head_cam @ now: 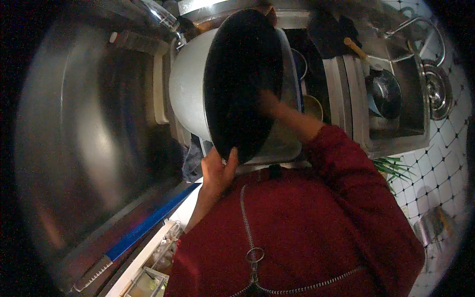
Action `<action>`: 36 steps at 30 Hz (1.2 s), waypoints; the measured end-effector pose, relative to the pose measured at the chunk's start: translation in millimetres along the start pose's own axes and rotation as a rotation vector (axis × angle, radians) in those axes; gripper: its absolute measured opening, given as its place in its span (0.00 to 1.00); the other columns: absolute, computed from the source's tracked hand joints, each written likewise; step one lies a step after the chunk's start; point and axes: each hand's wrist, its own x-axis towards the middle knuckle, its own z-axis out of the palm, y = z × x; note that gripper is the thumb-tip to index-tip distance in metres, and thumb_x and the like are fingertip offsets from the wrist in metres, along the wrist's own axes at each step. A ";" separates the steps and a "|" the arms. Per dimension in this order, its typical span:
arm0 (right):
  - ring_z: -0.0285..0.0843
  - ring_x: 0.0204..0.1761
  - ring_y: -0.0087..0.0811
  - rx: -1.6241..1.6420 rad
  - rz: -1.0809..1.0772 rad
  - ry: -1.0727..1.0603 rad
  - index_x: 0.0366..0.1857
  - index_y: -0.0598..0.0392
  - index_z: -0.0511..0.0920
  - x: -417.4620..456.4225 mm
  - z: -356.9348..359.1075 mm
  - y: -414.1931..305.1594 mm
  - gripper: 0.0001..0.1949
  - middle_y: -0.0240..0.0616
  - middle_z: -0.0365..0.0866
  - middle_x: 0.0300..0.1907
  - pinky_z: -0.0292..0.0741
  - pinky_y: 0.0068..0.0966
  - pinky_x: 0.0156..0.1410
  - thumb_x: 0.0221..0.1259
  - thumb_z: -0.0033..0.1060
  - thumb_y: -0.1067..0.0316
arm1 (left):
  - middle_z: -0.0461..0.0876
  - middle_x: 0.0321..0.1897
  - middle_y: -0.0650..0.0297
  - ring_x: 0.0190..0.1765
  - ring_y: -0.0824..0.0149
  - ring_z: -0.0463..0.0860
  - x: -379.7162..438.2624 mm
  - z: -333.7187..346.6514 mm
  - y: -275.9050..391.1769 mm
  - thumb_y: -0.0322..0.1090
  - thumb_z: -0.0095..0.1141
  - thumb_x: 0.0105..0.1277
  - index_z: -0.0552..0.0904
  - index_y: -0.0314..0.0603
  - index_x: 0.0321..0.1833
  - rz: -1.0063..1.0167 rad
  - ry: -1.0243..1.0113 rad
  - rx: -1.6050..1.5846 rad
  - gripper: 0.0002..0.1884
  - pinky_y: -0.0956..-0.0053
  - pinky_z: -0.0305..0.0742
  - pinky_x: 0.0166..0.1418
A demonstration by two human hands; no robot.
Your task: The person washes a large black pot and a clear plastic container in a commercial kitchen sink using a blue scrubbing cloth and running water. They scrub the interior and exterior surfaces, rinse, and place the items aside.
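A large, round metal bowl (187, 87) stands tilted nearly on edge before me, its grey outer wall to the left and its very dark inside facing right. My left hand (219, 167) grips the near end of its rim, thumb on the inner side and fingers around the outside. My right hand (270, 102) reaches into the bowl's opening; its fingers are blurred and lost in shadow, so whether it holds anything is unclear. Under and behind the bowl lies a shallow tray (285, 143), partly covered by the bowl and my right forearm.
At right, a steel sink (412, 128) holds a dark pan (386, 94) and a wooden-handled utensil (354, 47). A curved faucet (415, 24) rises beyond. A wide steel surface (89, 130) fills the left, with a blue strip (154, 222) nearer me. A clear bottle (161, 15) stands top left.
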 end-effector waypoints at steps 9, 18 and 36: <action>0.65 0.58 0.43 1.139 -0.539 0.033 0.56 0.49 0.68 -2.9 13.1 -98.6 0.24 0.45 0.67 0.58 0.60 0.37 0.64 0.50 0.51 0.69 | 0.80 0.27 0.50 0.29 0.57 0.82 4.4 7.6 -2.9 0.28 0.56 0.57 0.77 0.35 0.39 0.109 0.095 0.004 0.08 0.69 0.74 0.31; 0.62 0.58 0.42 0.026 0.133 0.544 0.52 0.46 0.73 86.5 50.3 36.8 0.23 0.39 0.68 0.57 0.55 0.45 0.65 0.53 0.47 0.51 | 0.80 0.27 0.51 0.30 0.60 0.81 10.8 6.8 23.0 0.26 0.56 0.56 0.76 0.35 0.39 0.125 0.104 -0.022 0.09 0.71 0.74 0.33; 0.68 0.56 0.39 0.066 0.074 0.277 0.50 0.47 0.74 61.4 15.9 -0.9 0.19 0.36 0.72 0.53 0.63 0.44 0.61 0.58 0.45 0.53 | 0.81 0.29 0.54 0.30 0.62 0.81 11.3 1.4 12.5 0.24 0.55 0.56 0.75 0.35 0.42 0.068 0.066 -0.007 0.10 0.73 0.74 0.34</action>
